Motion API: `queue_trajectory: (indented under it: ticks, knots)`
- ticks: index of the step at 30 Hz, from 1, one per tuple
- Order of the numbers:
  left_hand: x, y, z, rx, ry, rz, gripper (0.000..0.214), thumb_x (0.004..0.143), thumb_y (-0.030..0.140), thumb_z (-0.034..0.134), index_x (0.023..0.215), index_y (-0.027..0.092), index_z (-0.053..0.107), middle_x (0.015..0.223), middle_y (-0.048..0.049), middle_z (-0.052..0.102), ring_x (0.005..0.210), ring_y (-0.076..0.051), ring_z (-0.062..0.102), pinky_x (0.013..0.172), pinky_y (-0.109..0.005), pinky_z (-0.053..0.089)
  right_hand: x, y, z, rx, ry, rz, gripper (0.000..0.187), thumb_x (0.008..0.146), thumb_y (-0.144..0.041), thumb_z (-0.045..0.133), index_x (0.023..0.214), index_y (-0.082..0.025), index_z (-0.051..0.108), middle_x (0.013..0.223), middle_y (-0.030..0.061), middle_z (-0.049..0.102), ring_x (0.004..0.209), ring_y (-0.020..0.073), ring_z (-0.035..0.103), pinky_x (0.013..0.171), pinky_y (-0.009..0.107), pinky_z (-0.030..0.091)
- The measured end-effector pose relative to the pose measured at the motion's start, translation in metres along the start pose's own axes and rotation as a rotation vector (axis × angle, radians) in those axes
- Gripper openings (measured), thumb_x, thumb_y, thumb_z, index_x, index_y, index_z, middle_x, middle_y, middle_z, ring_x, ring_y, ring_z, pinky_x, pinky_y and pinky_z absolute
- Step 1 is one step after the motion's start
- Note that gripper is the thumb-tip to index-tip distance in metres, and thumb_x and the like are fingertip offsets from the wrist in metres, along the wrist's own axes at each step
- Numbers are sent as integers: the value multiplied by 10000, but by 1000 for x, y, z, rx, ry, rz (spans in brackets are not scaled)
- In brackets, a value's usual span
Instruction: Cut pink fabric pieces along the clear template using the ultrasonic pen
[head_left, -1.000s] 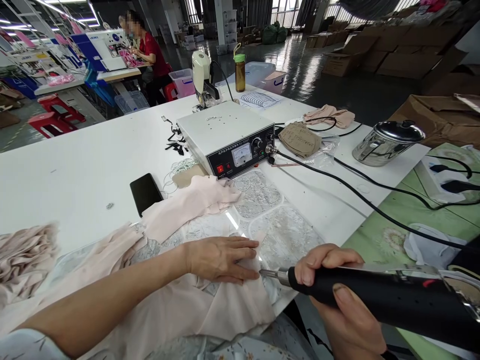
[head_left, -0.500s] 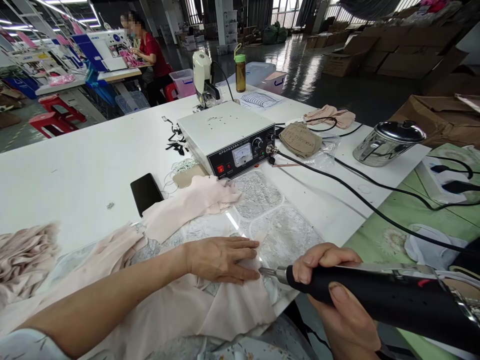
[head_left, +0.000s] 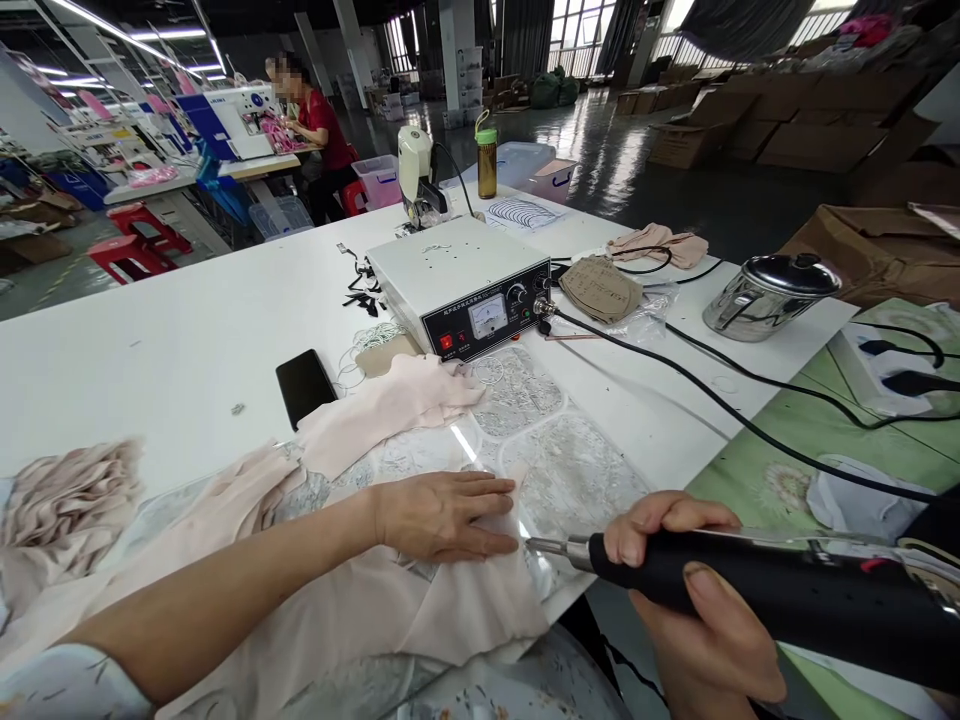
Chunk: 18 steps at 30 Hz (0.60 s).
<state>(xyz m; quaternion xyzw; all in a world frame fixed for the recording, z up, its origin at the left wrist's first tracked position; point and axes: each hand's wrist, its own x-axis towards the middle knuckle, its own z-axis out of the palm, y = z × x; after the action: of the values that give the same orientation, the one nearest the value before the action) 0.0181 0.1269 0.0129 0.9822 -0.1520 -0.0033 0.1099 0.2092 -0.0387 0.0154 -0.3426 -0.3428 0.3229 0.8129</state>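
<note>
Tool (head_left: 795, 595) has shifted slightly away from left hand (head_left: 442, 518), whose fingers lie slightly apart on pink fabric (head_left: 469, 605); right hand (head_left: 724, 640) clamps it. Control panel (head_left: 491, 316) bears unclear small characters.

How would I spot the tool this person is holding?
Find the big white table and go to its near edge, where the left hand lies on pale pink cloth. Just right of that hand is the tip of the tool, gripped in the right hand. Its thick black body and narrow metal end set it apart from the soft, pale cloth beside it.
</note>
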Motion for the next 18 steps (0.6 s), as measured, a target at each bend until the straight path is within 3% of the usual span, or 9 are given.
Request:
queue_trajectory:
  ticks: [6, 9, 14, 18]
  knots:
    - [-5, 10, -5, -3, -11, -78, 335, 1003, 323, 445, 1290, 202, 569, 1448, -143, 441, 1392, -303, 359, 1162, -460, 309, -9, -4, -7, 3, 49, -20, 112, 815, -289, 592, 894, -210, 599, 789, 14, 545, 548, 112, 547, 506, 296, 506]
    - [-13, 27, -8, -24, 54, -167, 336, 1008, 321, 438, 1296, 187, 548, 1451, -155, 432, 1369, -314, 385, 1147, -483, 321, -9, 0, -10, -30, 153, -45, 123, 768, -276, 595, 869, -208, 607, 771, 14, 547, 542, 125, 543, 511, 321, 503]
    - [-33, 77, -1, -158, 293, -621, 244, 1006, 223, 404, 1143, 171, 599, 1071, -117, 612, 960, -211, 610, 849, -328, 531, 6, 12, -19, -60, 345, -125, 155, 664, -242, 553, 800, -191, 606, 774, 14, 575, 508, 124, 520, 479, 316, 469]
    - [-35, 108, 11, -232, 300, -815, 177, 938, 275, 539, 1072, 181, 606, 983, -84, 603, 866, -209, 598, 773, -324, 529, 13, 16, -23, -65, 365, -130, 174, 675, -233, 539, 826, -177, 605, 792, 14, 583, 542, 130, 540, 526, 318, 479]
